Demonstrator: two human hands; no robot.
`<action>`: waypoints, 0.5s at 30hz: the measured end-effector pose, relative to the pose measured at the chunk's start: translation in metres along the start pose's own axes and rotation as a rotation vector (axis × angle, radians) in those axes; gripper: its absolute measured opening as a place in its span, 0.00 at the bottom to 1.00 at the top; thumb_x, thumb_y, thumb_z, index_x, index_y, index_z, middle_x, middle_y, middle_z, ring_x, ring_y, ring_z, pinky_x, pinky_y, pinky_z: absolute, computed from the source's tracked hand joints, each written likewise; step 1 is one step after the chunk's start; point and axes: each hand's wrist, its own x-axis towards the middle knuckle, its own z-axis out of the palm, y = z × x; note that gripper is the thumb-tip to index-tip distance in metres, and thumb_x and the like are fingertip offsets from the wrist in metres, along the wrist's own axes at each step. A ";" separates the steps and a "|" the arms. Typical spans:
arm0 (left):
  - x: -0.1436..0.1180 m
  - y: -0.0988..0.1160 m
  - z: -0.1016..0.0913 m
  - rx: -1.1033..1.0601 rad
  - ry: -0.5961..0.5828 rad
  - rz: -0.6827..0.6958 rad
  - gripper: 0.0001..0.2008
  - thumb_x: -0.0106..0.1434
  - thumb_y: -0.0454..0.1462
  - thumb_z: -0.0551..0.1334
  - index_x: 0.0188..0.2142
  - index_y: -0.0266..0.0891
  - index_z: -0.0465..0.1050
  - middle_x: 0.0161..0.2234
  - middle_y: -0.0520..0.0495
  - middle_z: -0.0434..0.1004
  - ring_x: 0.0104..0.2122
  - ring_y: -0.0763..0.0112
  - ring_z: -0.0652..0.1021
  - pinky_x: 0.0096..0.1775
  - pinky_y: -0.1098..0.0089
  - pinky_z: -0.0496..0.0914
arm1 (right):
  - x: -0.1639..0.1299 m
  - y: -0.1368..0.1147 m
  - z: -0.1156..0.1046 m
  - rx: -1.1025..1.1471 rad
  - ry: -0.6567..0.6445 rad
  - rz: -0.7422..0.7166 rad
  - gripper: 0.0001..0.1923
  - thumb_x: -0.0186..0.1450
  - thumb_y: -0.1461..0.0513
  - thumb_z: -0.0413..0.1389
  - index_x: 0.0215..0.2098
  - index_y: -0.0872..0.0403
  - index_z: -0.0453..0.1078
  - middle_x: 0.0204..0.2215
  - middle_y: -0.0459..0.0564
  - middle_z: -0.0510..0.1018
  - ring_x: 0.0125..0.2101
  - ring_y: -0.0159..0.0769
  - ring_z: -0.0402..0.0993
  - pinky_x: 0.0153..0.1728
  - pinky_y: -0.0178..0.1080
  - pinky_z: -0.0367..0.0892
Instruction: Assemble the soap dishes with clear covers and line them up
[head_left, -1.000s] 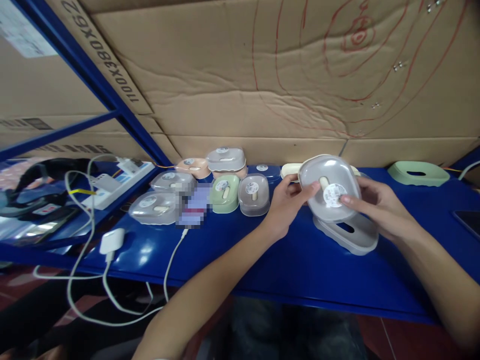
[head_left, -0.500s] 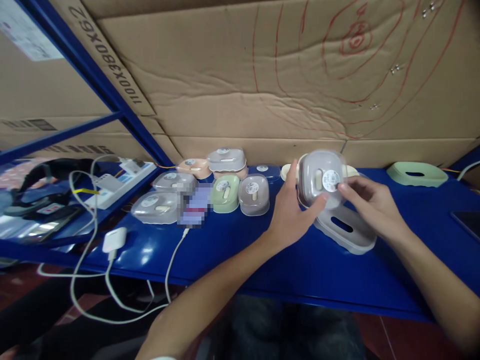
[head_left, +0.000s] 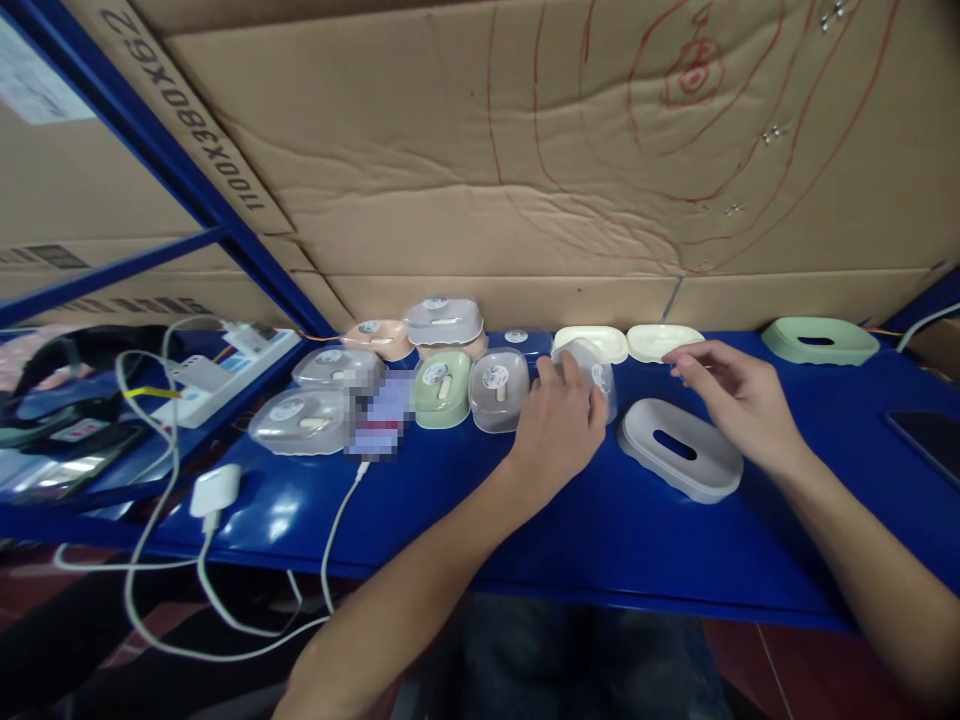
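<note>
Grey rounded clear-topped plastic box (head_left: 594, 362): just shifted left, freed from right hand (head_left: 739, 395), so steadied one-handed, beside similar grey clear-topped box (head_left: 497, 388). Was clasped under left hand (head_left: 559, 418); right curled, couldn't tell if pinching.

One camera, head-high, looking forward and down!

And it's a single view here, worn on the person's head, peering over both forearms (head_left: 420, 560) as they reach in from the bottom edge. It's pitched so the wearer's lap (head_left: 585, 660) sits at the foot of the frame, the blue counter (head_left: 585, 540) runs right across the middle, and the cardboard panel (head_left: 420, 150) fills the top! Left hand (head_left: 559, 420) and right hand (head_left: 727, 395) are close in, right of centre. And it's wide, folks: power strip (head_left: 276, 352) towards the left, green oval dish (head_left: 825, 342) well over to the right!
</note>
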 end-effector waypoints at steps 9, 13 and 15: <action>-0.006 -0.002 0.005 0.214 0.053 0.090 0.24 0.81 0.42 0.53 0.61 0.23 0.75 0.48 0.26 0.82 0.50 0.42 0.82 0.45 0.53 0.78 | 0.000 -0.001 -0.003 -0.025 -0.011 -0.018 0.20 0.74 0.41 0.62 0.45 0.47 0.81 0.45 0.53 0.87 0.45 0.47 0.83 0.55 0.54 0.75; -0.009 -0.004 0.006 0.219 0.106 0.375 0.24 0.80 0.42 0.55 0.66 0.29 0.74 0.68 0.25 0.72 0.67 0.37 0.72 0.61 0.46 0.72 | 0.007 0.002 -0.023 -0.122 -0.040 -0.068 0.21 0.74 0.42 0.62 0.46 0.49 0.82 0.46 0.53 0.87 0.44 0.44 0.82 0.52 0.49 0.74; -0.011 -0.005 0.010 0.226 0.056 0.478 0.23 0.79 0.38 0.57 0.68 0.30 0.72 0.69 0.28 0.72 0.68 0.39 0.71 0.64 0.47 0.71 | 0.011 0.006 -0.036 -0.173 -0.182 -0.088 0.21 0.73 0.41 0.63 0.46 0.49 0.82 0.46 0.52 0.87 0.44 0.44 0.82 0.50 0.47 0.73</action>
